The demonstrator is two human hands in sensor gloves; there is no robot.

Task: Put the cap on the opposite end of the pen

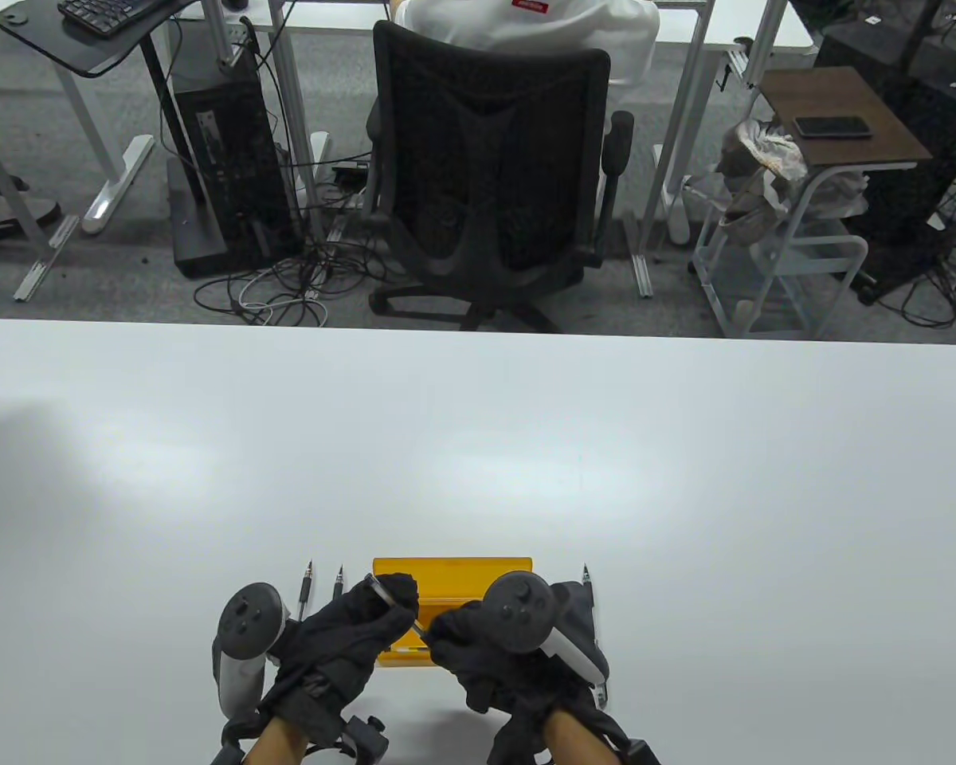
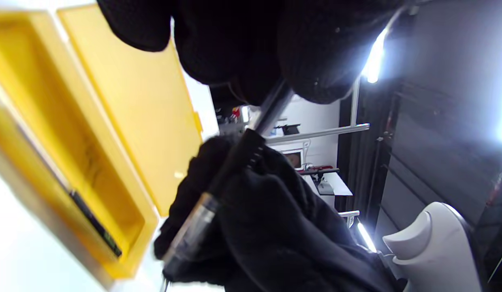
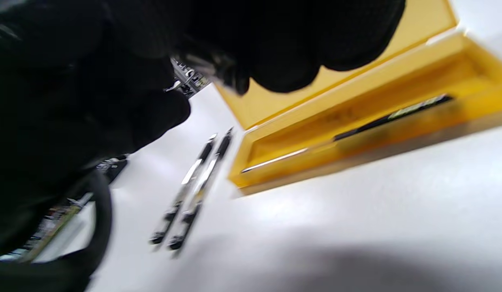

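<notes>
Both gloved hands hold one pen (image 1: 402,610) between them, low over the open yellow case (image 1: 446,567). In the left wrist view the pen (image 2: 238,162) runs slantwise, with a black ribbed grip and a clear barrel. My left hand (image 1: 394,598) pinches its upper grey end, with my left fingers (image 2: 315,61) closed over it. My right hand (image 1: 440,629) grips the barrel lower down. Its fingers (image 3: 299,61) are curled around a blurred part of the pen. I cannot tell where the cap sits.
One pen (image 3: 390,117) lies inside the case's tray (image 3: 299,162). Two pens (image 1: 309,588) (image 1: 338,586) lie side by side on the white table left of the case, also in the right wrist view (image 3: 194,186). Another pen (image 1: 586,586) lies right of the case.
</notes>
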